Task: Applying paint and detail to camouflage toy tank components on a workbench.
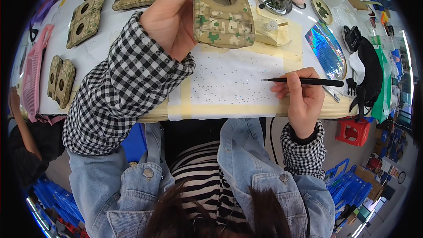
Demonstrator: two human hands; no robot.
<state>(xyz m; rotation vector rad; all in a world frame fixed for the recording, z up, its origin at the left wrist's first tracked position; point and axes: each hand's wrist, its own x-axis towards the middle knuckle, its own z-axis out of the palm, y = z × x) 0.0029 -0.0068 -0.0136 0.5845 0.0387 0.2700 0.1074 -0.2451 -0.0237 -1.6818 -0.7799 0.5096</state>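
My left hand grips a camouflage-painted model tank hull by its left side, fingers hidden beneath it. The hull has a round hole in its top and is raised at the far side of a white sheet. Many tiny dark and shiny bits lie scattered over that sheet, which is edged with yellowish tape. Over the sheet's right edge, my right hand pinches black tweezers, their fine tip pointing left above the sheet. Whether the tip holds anything is too small to tell.
More camouflage hulls stand at the far left, beside a pink basket. Behind the sheet sit a small glass bottle, a round metal dish of dark bits and a pale dish. A shiny holographic pouch lies to the right.
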